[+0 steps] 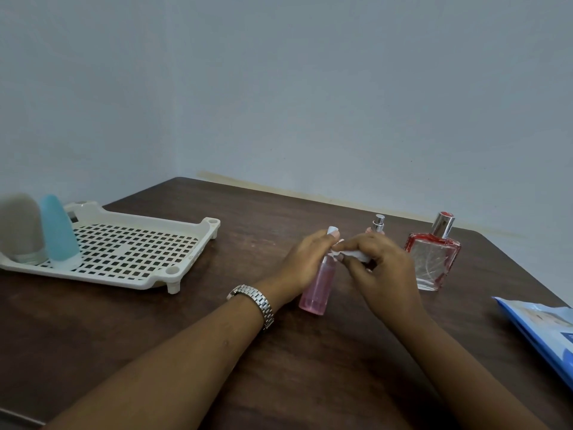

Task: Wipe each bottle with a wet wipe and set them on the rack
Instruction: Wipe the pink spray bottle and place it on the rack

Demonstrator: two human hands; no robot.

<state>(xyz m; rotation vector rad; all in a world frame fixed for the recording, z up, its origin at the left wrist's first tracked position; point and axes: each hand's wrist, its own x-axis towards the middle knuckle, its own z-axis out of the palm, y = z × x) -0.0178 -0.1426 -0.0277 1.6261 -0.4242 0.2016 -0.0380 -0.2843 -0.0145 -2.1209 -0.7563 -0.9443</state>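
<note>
Head view shows the pink bottle (316,290) tilted over the middle of the table, its base at or just above the wood (contact cannot be told) and its white cap (332,230) poking out above the left hand (305,262), which is curled round the upper body. The right hand (381,274) pinches a bunched wipe (353,254) against the bottle's neck. The wet plastic could slip in the left hand's grip, or a hard rub near the cap could twist the bottle loose. A small spray bottle (378,223) stands just behind the right hand, with a red bottle (434,259) near it on the right. Both look easy to tip, so a wide wiping stroke might topple them. The rack (186,265) sits well apart to the left, with a blue bottle (60,234) and a grey bottle (20,228) upright at its left end and most of its grid free. Bare table (279,212) lies between hands and rack, so that path looks open. A wipe pack (539,324) lies at the right edge, and the table's far edge runs close behind the standing bottles.
</note>
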